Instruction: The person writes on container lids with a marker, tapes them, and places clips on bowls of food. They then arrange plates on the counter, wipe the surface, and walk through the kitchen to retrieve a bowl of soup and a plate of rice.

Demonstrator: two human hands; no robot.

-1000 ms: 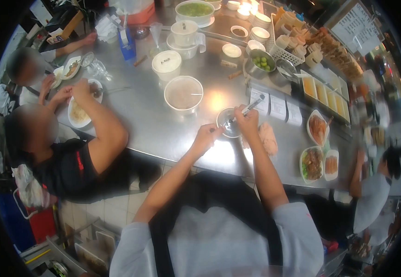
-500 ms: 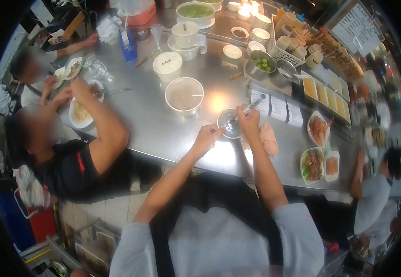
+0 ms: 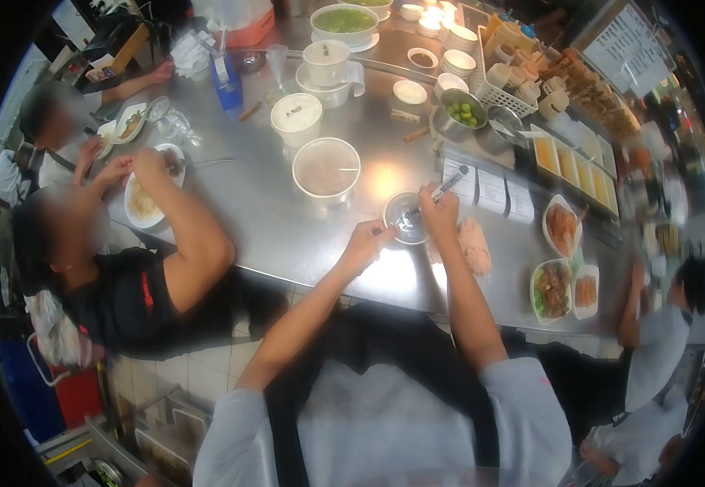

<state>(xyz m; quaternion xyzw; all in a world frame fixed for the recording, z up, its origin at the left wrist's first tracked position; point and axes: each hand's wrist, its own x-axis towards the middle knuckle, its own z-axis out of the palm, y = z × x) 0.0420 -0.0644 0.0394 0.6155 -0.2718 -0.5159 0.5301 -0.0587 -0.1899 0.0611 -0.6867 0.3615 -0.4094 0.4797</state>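
Observation:
My right hand (image 3: 440,213) is closed around a marker pen (image 3: 451,183), its shaft slanting up and to the right. Beneath its lower end lies a round clear plastic lid (image 3: 407,230) with dark marks on its surface. My left hand (image 3: 366,248) pinches the lid's near left rim with thumb and forefinger. A crumpled pinkish cloth (image 3: 474,247) lies just right of my right wrist. Behind the lid and to the left stands a white round tub (image 3: 325,195) with a translucent cover. Farther back is another white tub (image 3: 296,118) with handwriting on its lid.
Printed slips (image 3: 490,191) lie at the counter's back right. A dish of meat and greens (image 3: 551,290) stands at right. A metal bowl of green fruit (image 3: 461,109) and a sauce tray (image 3: 571,168) are farther back. At left, a co-worker (image 3: 117,284) handles a plate of rice (image 3: 143,213).
My hands, the marker and the lid stay nearly in place. The co-worker's arm at left has shifted slightly right and down. At far right, a person has moved lower.

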